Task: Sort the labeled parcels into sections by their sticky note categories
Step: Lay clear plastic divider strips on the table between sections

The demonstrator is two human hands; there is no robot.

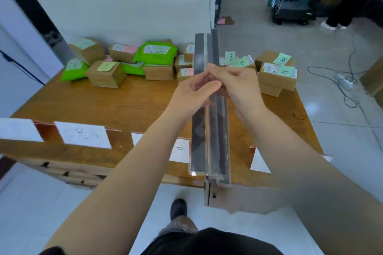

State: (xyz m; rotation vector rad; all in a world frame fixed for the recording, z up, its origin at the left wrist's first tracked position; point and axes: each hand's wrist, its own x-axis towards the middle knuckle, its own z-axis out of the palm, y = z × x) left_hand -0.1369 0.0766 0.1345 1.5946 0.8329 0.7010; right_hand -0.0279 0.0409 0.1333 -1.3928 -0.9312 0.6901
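Both hands — left hand (195, 89) and right hand (238, 84) — pinch a long clear plastic divider (209, 130) held over the wooden surface (124, 105), whose paper label (180, 150) reads "中" — cardboard parcels (106, 73) with sticky notes crowd the far edge.

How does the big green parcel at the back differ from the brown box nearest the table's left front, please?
The green parcel is a soft bright-green bag lying on top of other boxes; the brown box is rigid cardboard sitting on the table. The green parcel's note is pale green, the brown box's yellowish. Both carry a handwritten sticky note.
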